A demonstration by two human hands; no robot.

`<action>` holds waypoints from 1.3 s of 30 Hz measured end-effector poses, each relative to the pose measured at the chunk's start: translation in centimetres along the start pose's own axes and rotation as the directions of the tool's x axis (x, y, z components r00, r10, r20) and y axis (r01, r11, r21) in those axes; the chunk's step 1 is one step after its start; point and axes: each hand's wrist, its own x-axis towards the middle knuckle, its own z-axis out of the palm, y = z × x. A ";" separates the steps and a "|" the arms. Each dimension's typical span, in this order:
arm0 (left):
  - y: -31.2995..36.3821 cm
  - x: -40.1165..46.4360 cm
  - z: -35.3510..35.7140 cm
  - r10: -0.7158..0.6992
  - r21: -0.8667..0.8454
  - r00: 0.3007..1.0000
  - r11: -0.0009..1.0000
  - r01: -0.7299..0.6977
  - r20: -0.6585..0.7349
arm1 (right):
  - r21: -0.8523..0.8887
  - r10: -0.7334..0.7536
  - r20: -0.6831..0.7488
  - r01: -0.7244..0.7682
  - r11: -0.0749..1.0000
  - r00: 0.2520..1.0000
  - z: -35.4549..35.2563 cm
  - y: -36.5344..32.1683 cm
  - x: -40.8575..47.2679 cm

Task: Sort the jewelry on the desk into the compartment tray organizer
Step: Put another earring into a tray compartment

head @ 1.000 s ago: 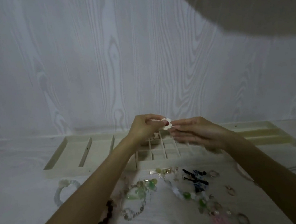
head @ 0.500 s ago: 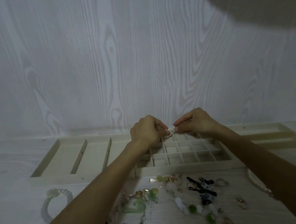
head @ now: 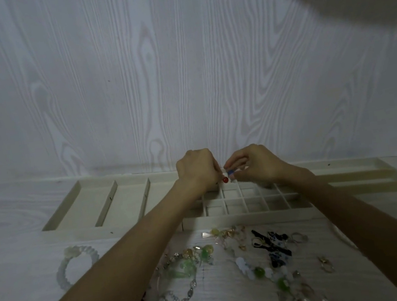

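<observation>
**Both hands pinch one small piece over the grid of the tray**

The small jewelry piece (head: 228,175) sits between the two hands, above the far rows of the tray organizer (head: 249,215). Its long axis runs roughly from 8 o'clock to 2 o'clock: a red bead hangs at the low 8 o'clock end, a white part lies in the middle, and a blue bit shows at the upper end. It is too small to say for certain what kind of piece it is.

The left hand (head: 199,170) is closed, its fingertips pinching the white part from the 9 o'clock side. The right hand (head: 255,164) is also curled shut, its thumb and forefinger nipping the blue end from the 3 o'clock side. Both forearms cross the tray's near wall.

The tray is cream coloured. Small square cells lie directly beneath the hands, three long slots sit toward 9 o'clock, and long narrow channels run toward 3 o'clock.

On the desk (head: 22,299), at 6 o'clock from the tray's near wall, loose jewelry is scattered: a white bead bracelet (head: 77,266) off at 8 o'clock, well apart from the rest, a green bead bracelet (head: 180,269) beside the left forearm, and a black and blue clip (head: 271,244) near the right forearm. A bare strip of desk lies between bracelet and tray.
</observation>
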 end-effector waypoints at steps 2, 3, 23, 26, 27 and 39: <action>0.0 0.2 0.0 0.011 0.014 1.000 1.000 -0.010 -0.022 | -0.054 -0.028 -0.038 0.026 0.998 0.999 0.4 0.0 -0.2; 0.1 0.2 0.0 0.015 0.011 1.000 1.000 -0.015 -0.018 | -0.113 -0.054 -0.057 0.047 0.992 0.997 0.5 0.0 -0.3; -1.1 -5.9 -2.9 0.178 -0.273 0.981 0.950 -0.153 0.071 | -0.231 -0.061 -0.063 0.045 0.972 0.996 -1.3 -2.0 -7.3; -0.7 -9.5 -3.2 0.201 -0.289 0.975 0.943 -0.167 0.091 | -0.179 -0.075 -0.008 0.073 0.981 0.997 -1.4 -3.1 -11.5; -0.7 -10.4 -3.3 0.209 -0.297 0.973 0.940 -0.171 0.102 | -0.173 -0.079 0.026 0.082 0.981 0.997 -1.4 -3.4 -12.5; 1.3 -21.3 -2.8 0.477 -0.442 0.722 0.858 -0.260 0.501 | -0.243 -0.022 0.300 0.099 0.965 0.954 1.7 -5.3 -23.9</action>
